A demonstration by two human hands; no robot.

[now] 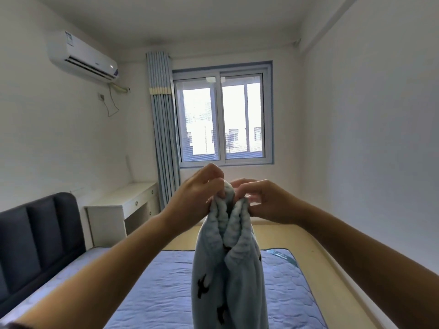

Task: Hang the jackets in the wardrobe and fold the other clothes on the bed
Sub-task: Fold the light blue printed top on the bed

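Left hand (199,186), right hand (263,198) raised together, pinching pale-blue garment (228,269) over bed (154,293).

The garment (228,281) you hold is soft, fuzzy pale-blue cloth, its gathered edge thickly ribbed. Below it your bed (161,293) shows a quilted, matt fabric cover, with a padded dark cloth headboard (40,238). Your desk (118,200) looks smooth, white and painted. The air conditioner (80,55) is glossy white plastic, the curtain (164,129) pleated matt cloth, the floor (280,236) smooth with a faint sheen.
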